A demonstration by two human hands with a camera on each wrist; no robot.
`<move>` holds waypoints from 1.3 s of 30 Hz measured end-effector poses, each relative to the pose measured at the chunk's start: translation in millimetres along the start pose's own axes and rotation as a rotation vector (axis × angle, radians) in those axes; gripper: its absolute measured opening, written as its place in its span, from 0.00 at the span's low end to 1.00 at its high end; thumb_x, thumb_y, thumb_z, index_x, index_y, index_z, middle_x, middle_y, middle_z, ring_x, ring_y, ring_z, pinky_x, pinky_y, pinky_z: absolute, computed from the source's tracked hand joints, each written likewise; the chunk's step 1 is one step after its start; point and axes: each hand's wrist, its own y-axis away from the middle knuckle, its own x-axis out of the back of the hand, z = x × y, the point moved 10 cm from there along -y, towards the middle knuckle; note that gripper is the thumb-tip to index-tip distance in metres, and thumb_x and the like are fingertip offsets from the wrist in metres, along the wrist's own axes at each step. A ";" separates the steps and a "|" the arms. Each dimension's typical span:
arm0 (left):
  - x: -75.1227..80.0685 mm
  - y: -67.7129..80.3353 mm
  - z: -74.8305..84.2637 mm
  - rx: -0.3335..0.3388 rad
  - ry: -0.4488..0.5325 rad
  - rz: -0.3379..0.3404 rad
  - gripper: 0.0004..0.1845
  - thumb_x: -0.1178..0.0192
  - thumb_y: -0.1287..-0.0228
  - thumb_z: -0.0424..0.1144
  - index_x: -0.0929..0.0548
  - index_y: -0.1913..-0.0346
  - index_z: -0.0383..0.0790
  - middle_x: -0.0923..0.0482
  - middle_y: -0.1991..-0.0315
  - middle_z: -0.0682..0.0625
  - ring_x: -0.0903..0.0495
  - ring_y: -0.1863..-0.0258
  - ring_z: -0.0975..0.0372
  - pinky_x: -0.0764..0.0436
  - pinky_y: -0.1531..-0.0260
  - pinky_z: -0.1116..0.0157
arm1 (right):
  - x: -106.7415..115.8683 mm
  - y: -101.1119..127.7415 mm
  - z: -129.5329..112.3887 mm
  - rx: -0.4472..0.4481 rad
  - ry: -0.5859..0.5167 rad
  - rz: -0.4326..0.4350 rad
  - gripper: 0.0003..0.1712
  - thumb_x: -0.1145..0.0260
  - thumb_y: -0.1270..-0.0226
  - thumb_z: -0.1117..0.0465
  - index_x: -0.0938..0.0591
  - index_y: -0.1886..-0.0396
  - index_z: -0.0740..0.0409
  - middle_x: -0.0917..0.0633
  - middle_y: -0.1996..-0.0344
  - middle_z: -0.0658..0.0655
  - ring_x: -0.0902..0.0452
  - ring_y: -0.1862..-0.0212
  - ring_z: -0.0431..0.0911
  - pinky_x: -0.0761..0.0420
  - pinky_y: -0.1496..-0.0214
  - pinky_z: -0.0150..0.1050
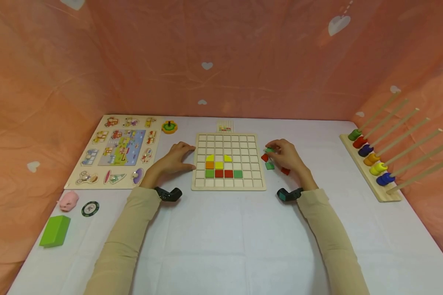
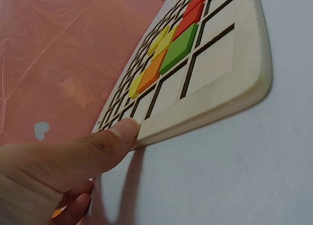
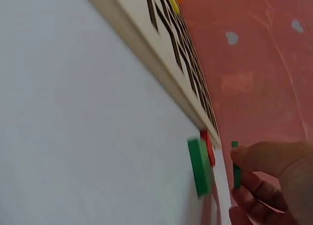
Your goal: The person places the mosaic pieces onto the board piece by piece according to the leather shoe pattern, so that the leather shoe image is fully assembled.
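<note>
A wooden grid board (image 1: pixel 229 189) lies flat with several coloured tiles in its squares: green, red, orange, and yellow, two of the yellow ones rounded. My left hand (image 1: pixel 174 158) rests at the board's left edge, its thumb (image 2: pixel 124 132) touching the rim and its fingers extended. Just right of the board, my right hand (image 1: pixel 288 156) pinches a thin green tile (image 3: pixel 236 171) between thumb and fingers. Below that hand are a loose green tile (image 1: pixel 269 166), a red tile (image 1: pixel 264 157) and another red tile (image 1: pixel 285 171).
A small pattern card (image 1: pixel 225 126) lies behind the board. To the left are a picture peg puzzle (image 1: pixel 74 180), a round orange-green toy (image 1: pixel 169 127), a pink toy (image 1: pixel 69 201), a chip (image 1: pixel 90 209) and a green block (image 1: pixel 55 231). A peg stand (image 1: pixel 391 196) stands far right.
</note>
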 end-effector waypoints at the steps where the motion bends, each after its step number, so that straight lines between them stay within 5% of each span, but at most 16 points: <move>1: 0.2 0.2 0.2 -0.002 -0.001 0.002 0.38 0.33 0.45 0.42 0.36 0.35 0.28 0.39 0.41 0.33 0.42 0.40 0.44 0.42 0.39 0.47 | -2.5 0.2 -5.0 0.021 -0.007 -0.006 0.14 0.37 0.39 0.66 0.20 0.54 0.67 0.21 0.58 0.65 0.26 0.56 0.55 0.26 0.52 0.49; 15: 0.5 0.7 0.3 -0.009 0.006 0.005 0.38 0.33 0.46 0.42 0.35 0.35 0.29 0.38 0.42 0.34 0.42 0.42 0.46 0.41 0.39 0.48 | -47.6 19.4 -55.7 0.222 -0.134 -0.227 0.12 0.33 0.41 0.67 0.18 0.57 0.58 0.20 0.59 0.54 0.29 0.62 0.45 0.30 0.62 0.35; 28: -0.2 -0.1 -0.7 -0.005 0.003 0.004 0.38 0.33 0.46 0.42 0.35 0.35 0.29 0.38 0.42 0.34 0.42 0.42 0.45 0.41 0.40 0.48 | -58.0 30.8 -66.7 0.327 -0.228 -0.283 0.11 0.29 0.46 0.67 0.16 0.61 0.61 0.17 0.62 0.54 0.24 0.56 0.45 0.27 0.52 0.33; 39: -0.3 0.6 -0.1 -0.010 -0.001 0.005 0.38 0.33 0.45 0.42 0.36 0.35 0.28 0.39 0.41 0.34 0.42 0.42 0.45 0.41 0.40 0.48 | -54.5 32.7 -64.6 0.330 -0.194 -0.257 0.10 0.30 0.44 0.65 0.15 0.61 0.59 0.17 0.62 0.53 0.27 0.58 0.45 0.30 0.58 0.34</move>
